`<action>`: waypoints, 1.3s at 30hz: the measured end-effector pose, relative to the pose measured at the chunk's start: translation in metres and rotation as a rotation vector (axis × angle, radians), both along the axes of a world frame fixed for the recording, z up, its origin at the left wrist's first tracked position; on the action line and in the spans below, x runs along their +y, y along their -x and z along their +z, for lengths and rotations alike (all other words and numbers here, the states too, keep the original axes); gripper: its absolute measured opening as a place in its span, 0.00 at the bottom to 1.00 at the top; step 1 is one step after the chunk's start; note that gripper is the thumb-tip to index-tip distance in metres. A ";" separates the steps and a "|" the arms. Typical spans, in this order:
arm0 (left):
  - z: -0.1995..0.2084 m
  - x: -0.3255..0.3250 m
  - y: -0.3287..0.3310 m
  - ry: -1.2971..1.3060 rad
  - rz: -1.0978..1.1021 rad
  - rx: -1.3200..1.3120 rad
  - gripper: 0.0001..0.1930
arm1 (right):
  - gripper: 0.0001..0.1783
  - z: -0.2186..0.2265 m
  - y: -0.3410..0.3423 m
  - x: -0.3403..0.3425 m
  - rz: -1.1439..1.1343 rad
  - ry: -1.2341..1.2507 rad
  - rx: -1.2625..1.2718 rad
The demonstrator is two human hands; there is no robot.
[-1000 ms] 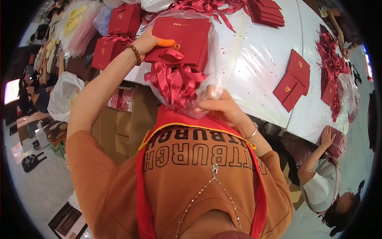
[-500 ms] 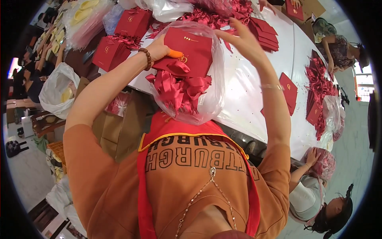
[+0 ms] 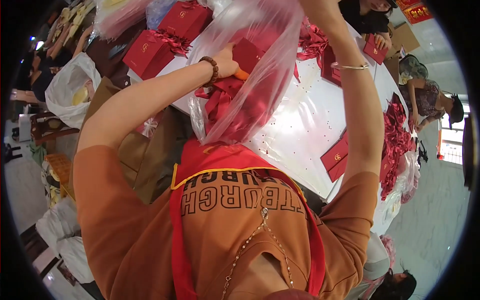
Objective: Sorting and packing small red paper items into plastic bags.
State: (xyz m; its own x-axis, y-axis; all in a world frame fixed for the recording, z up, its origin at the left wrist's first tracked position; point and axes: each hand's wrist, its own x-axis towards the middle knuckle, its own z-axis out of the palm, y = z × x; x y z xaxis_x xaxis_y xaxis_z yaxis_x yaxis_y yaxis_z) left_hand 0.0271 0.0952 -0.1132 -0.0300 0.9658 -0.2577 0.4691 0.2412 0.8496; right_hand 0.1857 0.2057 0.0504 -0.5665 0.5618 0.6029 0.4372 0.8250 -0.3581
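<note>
My left hand, with an orange cover on its thumb, grips a stack of red paper gift bags at its left edge. Loose red ribbons hang from the stack towards me. A clear plastic bag surrounds the stack and is drawn up in a taut sheet over its right side. At the top edge my right hand is raised where the stretched film ends; its fingertips lie outside the picture, but the pull on the film shows it holding the bag.
More red gift bags stand at the left and lie at the right of the white table. A ribbon heap lies along the right edge. An open cardboard box stands below. Co-workers sit around the table's far and right sides.
My right hand, spread open beside the bag before, has moved up to the top edge. The plastic has been pulled upward over the stack. My left hand keeps its grip, slightly further right.
</note>
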 end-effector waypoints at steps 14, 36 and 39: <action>0.018 0.015 0.001 0.226 -0.012 0.102 0.54 | 0.08 -0.062 -0.036 -0.163 0.866 0.476 -1.231; 0.006 0.010 -0.002 0.169 0.001 0.020 0.48 | 0.20 -0.098 -0.025 -0.107 0.238 0.210 -0.755; 0.002 0.009 -0.002 0.133 -0.055 0.116 0.43 | 0.25 -0.106 -0.021 -0.104 0.228 0.296 -0.698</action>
State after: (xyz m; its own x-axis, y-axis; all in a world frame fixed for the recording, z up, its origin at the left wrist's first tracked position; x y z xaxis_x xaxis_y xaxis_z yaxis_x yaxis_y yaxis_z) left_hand 0.0288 0.1037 -0.1110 -0.0146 0.9245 -0.3808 0.5778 0.3186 0.7514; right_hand 0.2067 0.1012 -0.0558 -0.8791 0.4680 -0.0910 0.4734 0.8346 -0.2817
